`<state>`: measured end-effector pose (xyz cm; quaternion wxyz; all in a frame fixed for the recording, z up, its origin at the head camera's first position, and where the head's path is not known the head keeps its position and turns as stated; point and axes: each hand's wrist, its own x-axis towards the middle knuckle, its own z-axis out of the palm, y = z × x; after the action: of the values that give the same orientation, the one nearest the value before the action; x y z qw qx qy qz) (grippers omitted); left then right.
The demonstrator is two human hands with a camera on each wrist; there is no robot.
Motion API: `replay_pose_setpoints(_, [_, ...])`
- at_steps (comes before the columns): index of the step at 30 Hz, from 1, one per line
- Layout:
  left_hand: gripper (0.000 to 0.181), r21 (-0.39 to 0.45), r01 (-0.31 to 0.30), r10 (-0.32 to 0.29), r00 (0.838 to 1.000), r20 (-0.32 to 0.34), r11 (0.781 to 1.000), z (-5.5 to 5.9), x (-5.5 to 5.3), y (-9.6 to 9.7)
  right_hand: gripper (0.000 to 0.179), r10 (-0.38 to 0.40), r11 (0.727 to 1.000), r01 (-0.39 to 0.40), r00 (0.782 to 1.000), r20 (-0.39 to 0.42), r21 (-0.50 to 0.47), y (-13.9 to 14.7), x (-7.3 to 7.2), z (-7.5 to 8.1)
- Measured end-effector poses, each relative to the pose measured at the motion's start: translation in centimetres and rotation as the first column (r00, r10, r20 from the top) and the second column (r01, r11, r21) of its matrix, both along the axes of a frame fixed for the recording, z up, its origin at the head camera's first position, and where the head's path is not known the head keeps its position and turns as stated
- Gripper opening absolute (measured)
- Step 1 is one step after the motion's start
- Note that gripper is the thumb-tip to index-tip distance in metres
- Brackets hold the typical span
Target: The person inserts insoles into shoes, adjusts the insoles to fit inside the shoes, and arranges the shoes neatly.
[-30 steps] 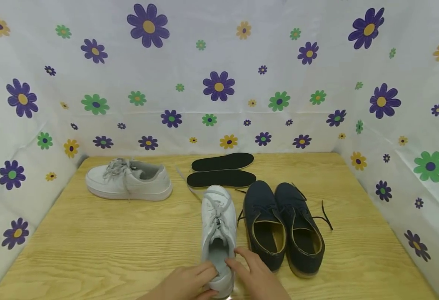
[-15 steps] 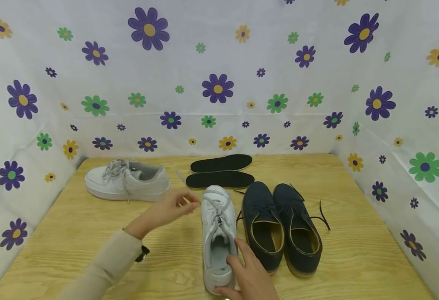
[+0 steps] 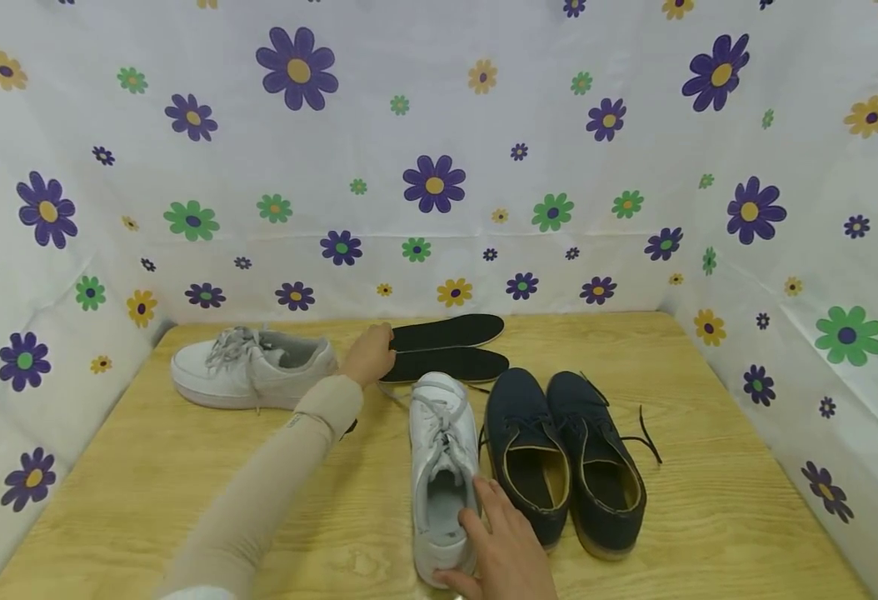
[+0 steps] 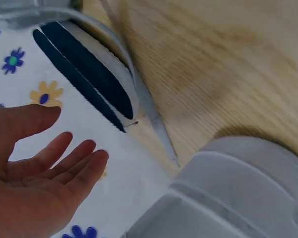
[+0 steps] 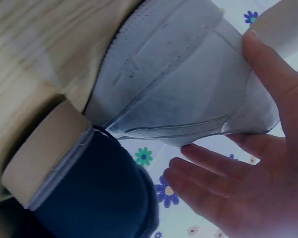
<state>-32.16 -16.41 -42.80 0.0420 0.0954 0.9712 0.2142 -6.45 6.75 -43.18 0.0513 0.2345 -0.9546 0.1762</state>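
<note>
My left hand (image 3: 367,357) reaches to the left ends of two black insoles, the far insole (image 3: 448,332) and the near insole (image 3: 448,365), which lie side by side at the back of the table. In the left wrist view the fingers are loosely bent, apart from the insoles, with nothing between them. My right hand (image 3: 511,546) holds the heel of a white sneaker (image 3: 445,429), toe pointing away from me. Its thumb is at the back of the heel, its index finger inside the opening. The sneaker's grey laces are tied across the tongue.
Another white sneaker (image 3: 244,379) stands at the back left, toe to the left, close beside my left wrist. Right of the held sneaker stand two navy shoes, the nearer (image 3: 525,408) and the farther (image 3: 577,408), laces loose. Flower-printed cloth (image 3: 379,150) walls the table.
My left hand has left the heel of the white sneaker and moved forward to the insoles. My right hand stays at the sneaker, its thumb now behind the heel.
</note>
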Motion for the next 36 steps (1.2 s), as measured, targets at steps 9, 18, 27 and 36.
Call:
replay_pose_setpoints(9, [0.059, -0.143, -0.058, 0.063, 0.997, 0.036, 0.988, -3.9, -4.6, 0.2, 0.056, 0.001, 0.999, -0.004, 0.997, 0.075, 0.042, -0.1, 0.1, 0.2])
replay_pose_setpoints(18, [0.066, -0.2, -0.004, 0.014, 0.999, 0.048, 0.98, -5.0, -5.7, 0.1, 0.057, -0.022, 0.997, 0.022, 1.0, 0.002, 0.075, 0.0, -0.3, 0.2])
replay_pose_setpoints(27, [0.058, -0.148, 0.007, -0.044, 0.969, -0.244, 0.989, -4.2, -5.6, 0.1, 0.056, -0.079, 0.995, 0.079, 0.997, 0.001, 0.061, -0.4, -0.8, 0.6])
replay_pose_setpoints(36, [0.012, -0.225, 0.05, -0.137, 0.909, -0.393, 0.973, -2.4, -4.4, -0.2, 0.056, -0.091, 0.995, 0.092, 0.996, -0.025, 0.039, -0.9, -1.3, 1.1])
